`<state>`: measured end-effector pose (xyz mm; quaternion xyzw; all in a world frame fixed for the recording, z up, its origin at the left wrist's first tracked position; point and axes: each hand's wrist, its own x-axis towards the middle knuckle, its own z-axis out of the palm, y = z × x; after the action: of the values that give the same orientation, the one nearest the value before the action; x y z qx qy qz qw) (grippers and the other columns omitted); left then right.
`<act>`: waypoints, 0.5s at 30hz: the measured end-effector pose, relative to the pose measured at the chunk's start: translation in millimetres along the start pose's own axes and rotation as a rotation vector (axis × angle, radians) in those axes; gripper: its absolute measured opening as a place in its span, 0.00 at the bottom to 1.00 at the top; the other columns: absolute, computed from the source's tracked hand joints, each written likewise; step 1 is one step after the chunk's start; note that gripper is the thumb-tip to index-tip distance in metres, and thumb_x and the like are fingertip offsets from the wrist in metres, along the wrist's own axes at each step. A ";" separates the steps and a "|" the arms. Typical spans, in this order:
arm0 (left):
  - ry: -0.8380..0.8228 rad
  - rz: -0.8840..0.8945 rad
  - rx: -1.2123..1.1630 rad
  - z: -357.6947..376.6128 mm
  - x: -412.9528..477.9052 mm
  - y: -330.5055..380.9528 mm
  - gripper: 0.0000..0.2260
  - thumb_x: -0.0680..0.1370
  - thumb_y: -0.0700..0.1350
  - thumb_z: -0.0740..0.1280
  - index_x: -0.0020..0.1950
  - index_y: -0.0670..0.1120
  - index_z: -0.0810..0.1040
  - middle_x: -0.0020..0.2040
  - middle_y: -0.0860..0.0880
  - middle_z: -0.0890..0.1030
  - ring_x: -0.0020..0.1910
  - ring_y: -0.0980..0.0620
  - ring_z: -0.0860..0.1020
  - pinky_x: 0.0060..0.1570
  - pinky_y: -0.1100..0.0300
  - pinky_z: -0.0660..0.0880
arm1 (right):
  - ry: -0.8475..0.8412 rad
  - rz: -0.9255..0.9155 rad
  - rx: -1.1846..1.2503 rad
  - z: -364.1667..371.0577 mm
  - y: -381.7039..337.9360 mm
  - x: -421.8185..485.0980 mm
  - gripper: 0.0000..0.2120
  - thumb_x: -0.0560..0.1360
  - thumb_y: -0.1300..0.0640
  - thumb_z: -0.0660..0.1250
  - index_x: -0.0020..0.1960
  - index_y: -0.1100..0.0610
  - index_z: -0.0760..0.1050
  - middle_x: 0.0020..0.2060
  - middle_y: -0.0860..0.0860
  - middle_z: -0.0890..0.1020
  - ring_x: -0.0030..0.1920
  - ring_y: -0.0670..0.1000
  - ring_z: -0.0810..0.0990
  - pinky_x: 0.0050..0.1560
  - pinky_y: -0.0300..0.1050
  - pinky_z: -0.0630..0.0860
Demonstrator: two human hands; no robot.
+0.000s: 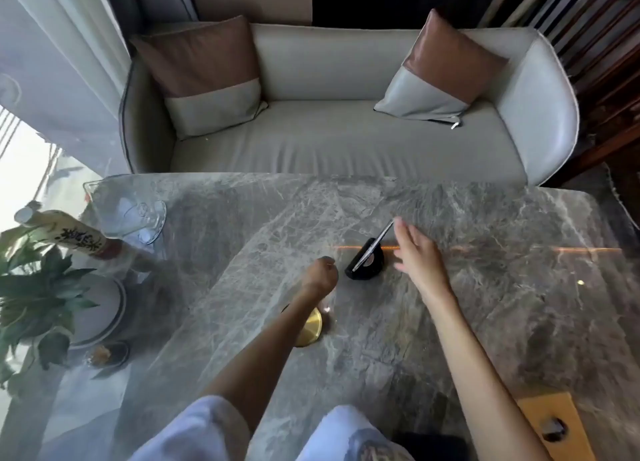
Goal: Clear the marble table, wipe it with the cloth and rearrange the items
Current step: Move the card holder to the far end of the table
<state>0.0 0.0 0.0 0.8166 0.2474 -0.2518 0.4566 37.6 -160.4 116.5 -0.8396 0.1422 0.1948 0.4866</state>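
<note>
The grey marble table [450,322] fills the lower half of the head view. Near its middle a black half-round stand [367,266] holds a thin tilted plate [377,242]. My right hand [417,256] is open just right of the stand, its fingertips at the plate's top edge. My left hand [320,274] hovers left of the stand with its fingers curled shut; nothing shows inside it. A round gold disc [310,327] lies on the table, partly under my left forearm. No cloth is in view.
At the table's left end stand a clear glass vessel [130,208], a labelled bottle [69,237], a leafy plant [38,287], a white plate [104,308] and a small dark dish [109,353]. A yellow wooden piece [554,422] lies at the near right. A pale sofa [346,142] runs behind the far edge.
</note>
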 end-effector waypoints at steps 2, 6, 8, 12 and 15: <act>-0.068 -0.062 -0.151 6.1 8.3 8.7 0.16 0.75 0.37 0.57 0.59 0.39 0.78 0.56 0.39 0.80 0.55 0.39 0.78 0.53 0.55 0.72 | -0.018 0.127 0.080 15.0 -11.8 8.7 0.39 0.70 0.29 0.59 0.66 0.60 0.72 0.58 0.54 0.79 0.57 0.57 0.81 0.48 0.53 0.83; -0.147 -0.083 -0.268 22.5 12.9 22.6 0.11 0.70 0.36 0.57 0.41 0.36 0.79 0.30 0.46 0.70 0.30 0.49 0.67 0.30 0.60 0.63 | 0.003 0.111 -0.047 37.5 -2.2 32.5 0.29 0.66 0.33 0.63 0.36 0.61 0.77 0.36 0.59 0.82 0.42 0.60 0.84 0.47 0.61 0.82; -0.139 -0.082 -0.290 30.0 17.2 22.9 0.14 0.73 0.34 0.56 0.50 0.34 0.80 0.37 0.42 0.76 0.36 0.46 0.73 0.32 0.58 0.66 | 0.008 0.130 -0.060 38.7 1.5 35.5 0.21 0.69 0.43 0.65 0.36 0.62 0.77 0.36 0.58 0.83 0.41 0.59 0.84 0.47 0.60 0.82; -0.137 -0.165 -0.322 48.8 41.4 7.0 0.18 0.73 0.39 0.55 0.57 0.34 0.77 0.58 0.34 0.78 0.57 0.35 0.76 0.57 0.47 0.73 | -0.006 0.184 -0.060 32.8 -0.5 32.1 0.10 0.69 0.60 0.63 0.42 0.66 0.78 0.38 0.58 0.82 0.41 0.57 0.84 0.45 0.59 0.83; -0.112 -0.168 -0.486 59.0 34.3 4.7 0.19 0.73 0.43 0.55 0.61 0.39 0.75 0.58 0.43 0.77 0.56 0.41 0.75 0.56 0.49 0.73 | -0.025 0.142 -0.078 8.1 7.0 16.6 0.11 0.67 0.61 0.61 0.42 0.67 0.78 0.36 0.56 0.80 0.42 0.58 0.83 0.44 0.61 0.83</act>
<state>17.8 -47.6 -45.9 0.6443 0.3421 -0.2667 0.6298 47.8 -157.6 99.7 -0.8433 0.1877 0.2448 0.4401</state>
